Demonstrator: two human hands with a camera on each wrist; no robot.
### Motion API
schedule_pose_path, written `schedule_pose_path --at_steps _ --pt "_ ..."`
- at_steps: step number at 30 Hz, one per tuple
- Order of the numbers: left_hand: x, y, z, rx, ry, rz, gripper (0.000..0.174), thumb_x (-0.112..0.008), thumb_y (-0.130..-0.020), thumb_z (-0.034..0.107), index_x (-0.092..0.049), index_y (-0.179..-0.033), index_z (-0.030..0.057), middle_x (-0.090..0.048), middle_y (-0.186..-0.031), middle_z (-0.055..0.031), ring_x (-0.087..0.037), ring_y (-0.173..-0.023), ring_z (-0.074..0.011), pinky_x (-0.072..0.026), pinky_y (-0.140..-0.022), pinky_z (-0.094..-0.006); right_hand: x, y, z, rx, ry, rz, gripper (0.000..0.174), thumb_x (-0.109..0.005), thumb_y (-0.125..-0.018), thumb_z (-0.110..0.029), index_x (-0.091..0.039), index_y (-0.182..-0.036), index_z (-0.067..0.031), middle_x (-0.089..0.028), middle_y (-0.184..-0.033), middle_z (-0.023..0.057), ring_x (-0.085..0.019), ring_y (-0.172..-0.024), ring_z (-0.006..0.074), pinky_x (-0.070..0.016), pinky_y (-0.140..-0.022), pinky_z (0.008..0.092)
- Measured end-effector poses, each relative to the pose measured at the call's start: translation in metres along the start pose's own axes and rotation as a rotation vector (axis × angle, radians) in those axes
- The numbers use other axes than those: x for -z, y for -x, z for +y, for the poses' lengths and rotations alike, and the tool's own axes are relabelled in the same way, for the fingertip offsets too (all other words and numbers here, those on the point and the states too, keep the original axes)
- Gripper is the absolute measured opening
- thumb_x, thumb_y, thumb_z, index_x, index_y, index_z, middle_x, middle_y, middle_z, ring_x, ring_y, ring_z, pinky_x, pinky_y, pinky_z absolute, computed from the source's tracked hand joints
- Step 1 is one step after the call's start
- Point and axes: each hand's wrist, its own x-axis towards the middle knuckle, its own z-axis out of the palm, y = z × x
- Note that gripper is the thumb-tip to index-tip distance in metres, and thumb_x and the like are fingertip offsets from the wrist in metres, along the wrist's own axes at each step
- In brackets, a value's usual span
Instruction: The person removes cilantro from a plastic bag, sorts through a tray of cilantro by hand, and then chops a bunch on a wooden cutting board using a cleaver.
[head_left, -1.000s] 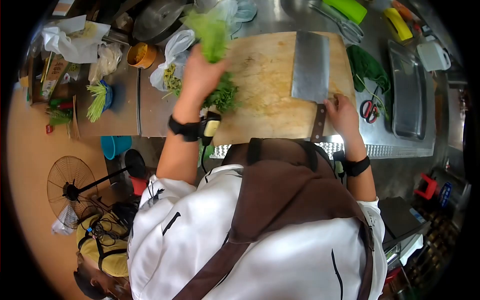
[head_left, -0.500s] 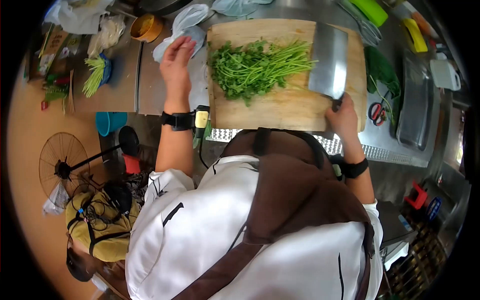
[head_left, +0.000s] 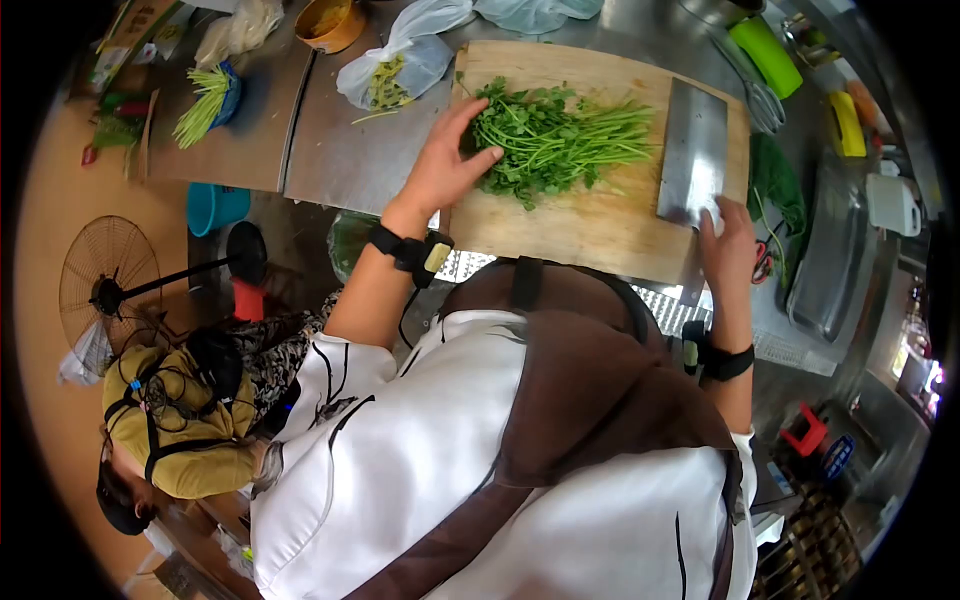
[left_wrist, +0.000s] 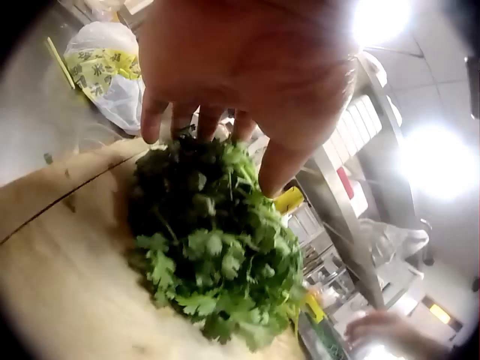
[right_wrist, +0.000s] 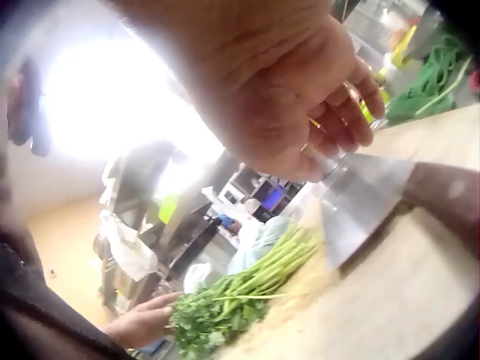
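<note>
A bunch of cilantro (head_left: 545,145) lies across the wooden cutting board (head_left: 570,228), its leaves to the left and stems to the right. My left hand (head_left: 442,165) is at the leafy end, fingers spread and fingertips right at the leaves (left_wrist: 217,240). On the board's right side a cleaver (head_left: 692,150) lies flat, its brown handle (right_wrist: 450,196) toward my body. Above the heel of its blade (right_wrist: 364,199) hovers my right hand (head_left: 730,245), fingers loosely bent and off the handle.
Beyond the board sit knotted plastic bags (head_left: 405,60) and an orange bowl (head_left: 330,25). A green net bag (head_left: 775,180), red-handled scissors (head_left: 763,262) and a metal tray (head_left: 825,265) lie to the right. Cut green stalks (head_left: 203,108) stand at left. Another person (head_left: 180,420) is behind.
The cilantro has come down onto the board from my left hand, which moved away and then back to its leaves. My right hand has let go of the cleaver's handle, the blade now further right.
</note>
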Motion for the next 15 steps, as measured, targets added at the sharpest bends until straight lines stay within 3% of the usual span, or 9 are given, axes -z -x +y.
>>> schedule_pose_path --at_steps 2,6,9,11,13,15 --pt "-0.008 0.004 -0.004 -0.015 -0.062 -0.011 0.042 -0.070 -0.079 0.015 -0.057 -0.117 0.0061 -0.050 -0.128 -0.0139 -0.047 -0.119 -0.0289 -0.0378 -0.100 -0.0364 -0.008 -0.017 -0.026 0.107 -0.237 0.021 0.021 -0.065 -0.081 -0.013 -0.064 -0.099 -0.0014 -0.063 -0.100 0.0166 -0.058 -0.096 0.0352 -0.0469 -0.083 0.0407" --pt "-0.015 0.015 -0.003 -0.015 -0.170 0.015 0.037 -0.074 -0.074 0.017 -0.058 -0.103 0.0016 -0.052 -0.120 -0.0164 -0.049 -0.114 -0.0339 -0.0396 -0.096 -0.0369 -0.039 -0.057 -0.087 0.458 -0.404 -0.045 0.017 -0.063 -0.082 -0.011 -0.064 -0.097 -0.0028 -0.064 -0.100 0.0138 -0.058 -0.096 0.0318 -0.0456 -0.085 0.0389" --pt "-0.014 0.025 0.010 -0.035 -0.252 0.068 0.033 -0.075 -0.071 0.018 -0.058 -0.094 0.0021 -0.053 -0.117 -0.0158 -0.049 -0.113 -0.0352 -0.0392 -0.095 -0.0413 -0.073 -0.072 -0.113 0.545 -0.534 -0.133 0.014 -0.063 -0.080 -0.010 -0.064 -0.092 -0.0027 -0.063 -0.092 0.0121 -0.057 -0.092 0.0311 -0.0451 -0.083 0.0391" --pt "-0.011 0.021 0.023 -0.055 -0.312 0.119 0.031 -0.076 -0.069 0.018 -0.058 -0.090 0.0034 -0.055 -0.114 -0.0150 -0.048 -0.112 -0.0357 -0.0388 -0.094 -0.0449 -0.086 -0.071 -0.118 0.559 -0.428 -0.187 0.014 -0.064 -0.079 -0.010 -0.064 -0.091 -0.0032 -0.062 -0.090 0.0111 -0.057 -0.091 0.0306 -0.0447 -0.082 0.0392" --pt "-0.009 0.012 0.034 -0.433 -0.313 0.227 0.028 -0.075 -0.068 0.018 -0.058 -0.087 0.0047 -0.057 -0.109 -0.0135 -0.047 -0.113 -0.0361 -0.0357 -0.095 -0.0495 -0.091 -0.067 -0.119 0.571 -0.321 -0.239 0.014 -0.064 -0.078 -0.010 -0.063 -0.090 -0.0038 -0.060 -0.087 0.0100 -0.056 -0.091 0.0301 -0.0443 -0.081 0.0393" --pt "-0.022 0.005 0.028 -0.489 -0.233 0.161 0.027 -0.073 -0.069 0.018 -0.060 -0.090 0.0059 -0.060 -0.109 -0.0117 -0.047 -0.115 -0.0355 -0.0313 -0.100 -0.0510 -0.091 -0.056 -0.117 0.530 -0.282 -0.299 0.018 -0.066 -0.076 -0.012 -0.062 -0.092 -0.0055 -0.058 -0.090 0.0093 -0.055 -0.094 0.0292 -0.0430 -0.082 0.0396"
